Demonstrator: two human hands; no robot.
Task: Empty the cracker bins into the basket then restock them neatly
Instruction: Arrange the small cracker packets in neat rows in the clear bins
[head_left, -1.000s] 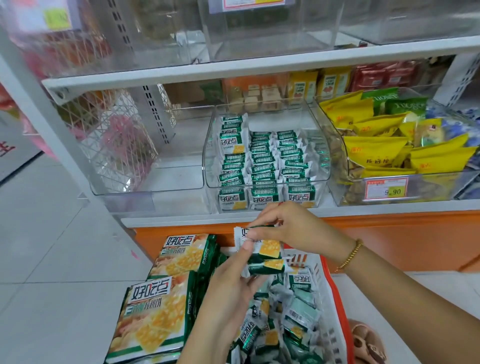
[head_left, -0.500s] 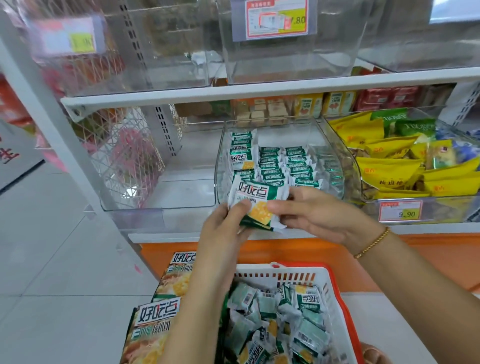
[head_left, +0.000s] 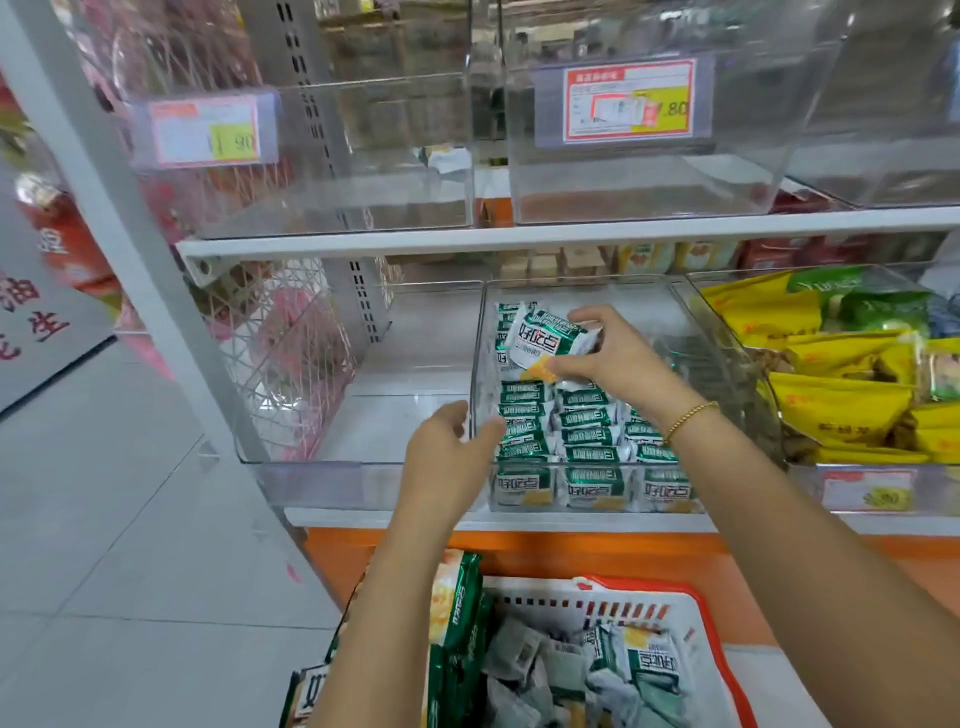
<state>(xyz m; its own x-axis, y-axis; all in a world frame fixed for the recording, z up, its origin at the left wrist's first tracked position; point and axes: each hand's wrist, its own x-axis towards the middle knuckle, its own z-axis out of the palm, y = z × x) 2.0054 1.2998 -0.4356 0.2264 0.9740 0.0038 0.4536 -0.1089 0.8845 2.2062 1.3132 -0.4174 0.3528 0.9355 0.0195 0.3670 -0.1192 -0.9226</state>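
Note:
A clear cracker bin (head_left: 480, 332) on the middle shelf holds three neat rows of green-and-white cracker packets (head_left: 587, 431). My right hand (head_left: 608, 358) is inside the bin near its back left and pinches a small stack of cracker packets (head_left: 545, 338) above the left row. My left hand (head_left: 447, 457) hovers at the bin's front left wall with loose fingers, holding nothing. Below, a white basket with a red rim (head_left: 644, 597) holds several loose packets (head_left: 571, 670).
A bare clear bin (head_left: 363, 426) stands left of the cracker bin. A bin of yellow and green snack bags (head_left: 841, 395) is on the right. Two clear bins (head_left: 649, 182) sit on the shelf above. Large cracker bags (head_left: 457, 613) stand left of the basket.
Both hands lifted the packets from the basket up to the shelf. My right hand carried them into the bin's back left, and my left hand let go.

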